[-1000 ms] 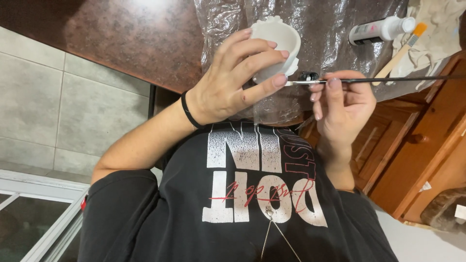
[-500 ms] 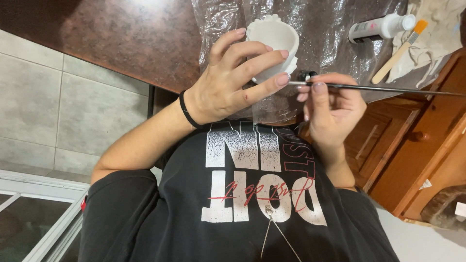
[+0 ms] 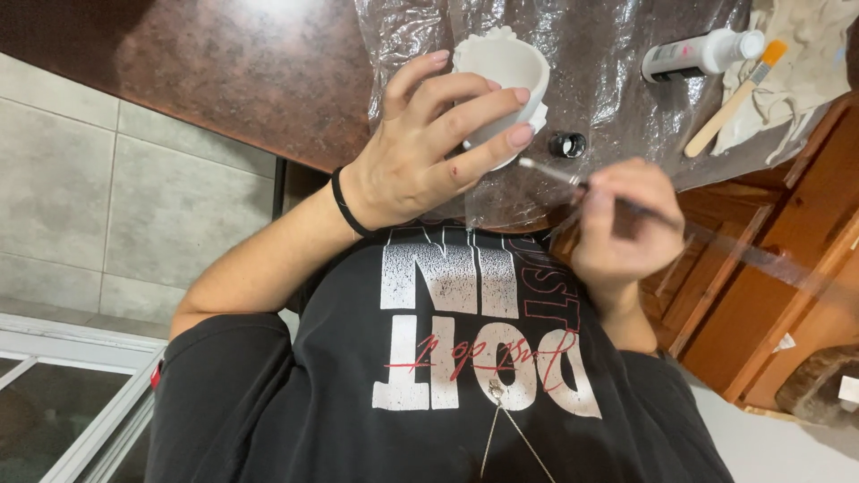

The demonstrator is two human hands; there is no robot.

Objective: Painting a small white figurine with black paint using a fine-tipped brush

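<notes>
My left hand [image 3: 420,152], with a black band on its wrist, grips a white ceramic cup [image 3: 501,67] with a scalloped rim and holds it tilted over a clear plastic sheet [image 3: 608,36]. To the right and lower, my right hand [image 3: 622,224] pinches a thin long-handled paintbrush [image 3: 546,170]. The brush tip points up-left, close to the cup's lower side and my left fingertips. The hand and the brush handle are blurred by motion.
A small black round cap [image 3: 567,144] lies on the plastic beside the cup. Further right are a white bottle [image 3: 702,54], a flat wooden-handled brush [image 3: 729,103] and a pale cloth [image 3: 805,54]. The brown stone counter [image 3: 224,63] stretches left, with wooden cabinets [image 3: 778,268] below right.
My right hand has dropped and turned, swinging the brush from level to slanted, its tip now pointing up at the cup. My left hand keeps hold of the cup.
</notes>
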